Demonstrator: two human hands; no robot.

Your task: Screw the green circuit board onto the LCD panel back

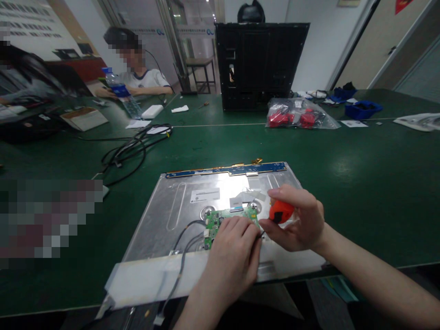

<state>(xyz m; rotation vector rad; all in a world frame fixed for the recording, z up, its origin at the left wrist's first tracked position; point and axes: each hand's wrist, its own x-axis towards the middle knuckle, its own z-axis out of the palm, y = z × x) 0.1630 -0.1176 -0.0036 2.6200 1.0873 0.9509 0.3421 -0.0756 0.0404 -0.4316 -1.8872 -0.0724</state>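
Note:
A flat metal display panel [154, 215] lies on the green table in front of me, with a long blue circuit strip [209, 173] along its far edge. On its middle sits a green circuit board [213, 220] with cables at its left side. My left hand [235, 250] rests over the board's right part, fingers curled together by the dark screwdriver shaft; what lies under the fingertips is hidden. Gripped in my right hand [304, 220] is a screwdriver [281, 212] with an orange-red handle, tilted, its shaft pointing down-left toward the board's right edge. Its tip is hidden.
A black monitor-like casing [261, 64] stands at the back, beside a clear bag [302, 114] of red items. Black cables [137, 142] lie left, near a water bottle [122, 94]. Blue trays [362, 110] are far right. Another person [137, 78] sits across the table.

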